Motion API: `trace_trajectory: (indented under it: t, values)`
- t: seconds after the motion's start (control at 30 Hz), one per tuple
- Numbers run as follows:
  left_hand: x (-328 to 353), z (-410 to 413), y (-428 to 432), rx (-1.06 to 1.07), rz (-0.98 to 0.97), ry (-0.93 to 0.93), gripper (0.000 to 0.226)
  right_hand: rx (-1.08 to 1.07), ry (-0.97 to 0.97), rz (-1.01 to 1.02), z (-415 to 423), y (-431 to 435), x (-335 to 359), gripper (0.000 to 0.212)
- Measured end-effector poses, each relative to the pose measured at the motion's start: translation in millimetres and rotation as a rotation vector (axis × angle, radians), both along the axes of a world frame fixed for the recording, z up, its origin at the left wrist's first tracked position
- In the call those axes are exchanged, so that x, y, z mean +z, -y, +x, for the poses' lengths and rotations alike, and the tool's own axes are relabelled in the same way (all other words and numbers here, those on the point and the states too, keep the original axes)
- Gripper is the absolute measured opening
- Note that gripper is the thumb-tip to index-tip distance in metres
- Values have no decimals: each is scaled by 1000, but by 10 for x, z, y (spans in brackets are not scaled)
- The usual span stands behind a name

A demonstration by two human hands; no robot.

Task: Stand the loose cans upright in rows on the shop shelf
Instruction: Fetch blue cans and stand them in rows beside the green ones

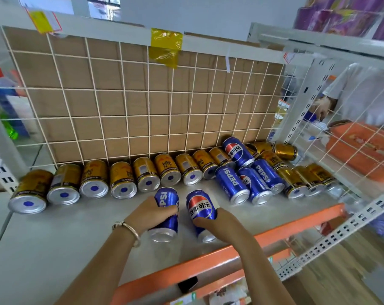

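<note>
At the back, a white wire grid (148, 91) over a brown board (111, 75), with a strip of yellow tape (164, 47) hanging from the top rail. Above that, a plain pale wall (208, 12) and what looks like a window (103, 2) (only its lower edge in view). Below, the pale grey shelf (54, 249), edged at the front by an orange rail (274, 234). To the right, a white slotted upright (301, 119) and a second wire-sided rack holding an orange tray (362, 150); higher up, purple packs (340, 18). Beyond the mesh, a person in a white sleeve (358, 93). Low right, wood-look floor (351, 271). Soft, even light throughout.
</note>
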State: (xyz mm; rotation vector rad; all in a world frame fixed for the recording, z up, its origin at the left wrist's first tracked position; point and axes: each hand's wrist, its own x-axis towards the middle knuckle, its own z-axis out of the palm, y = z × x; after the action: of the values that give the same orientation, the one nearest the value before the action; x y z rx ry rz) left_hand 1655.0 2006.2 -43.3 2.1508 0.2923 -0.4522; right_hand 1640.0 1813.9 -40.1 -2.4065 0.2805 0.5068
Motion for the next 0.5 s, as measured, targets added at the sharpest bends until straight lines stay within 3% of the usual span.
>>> trace_trajectory:
  t: [0.1,0.17,0.27,0.37,0.43,0.5]
  values:
    - [-88,-95,58,-44,505,135,89,10,33,-32,-35,-77,-65,65]
    - [-73,-132,71,-41,515,176,94,-12,69,-41,-81,-129,-91,64]
    - [-55,-125,-52,4,298,162,68,-47,85,-11,-136,-107,-101,58]
    - [4,-258,-151,113,-22,27,34,-59,68,208,-191,-61,-123,43]
    - [-12,-408,-155,204,-237,-30,33,-63,64,362,-259,-92,-133,36]
    - [-33,-588,-136,308,-473,-54,46,-46,49,483,-340,-164,-104,24]
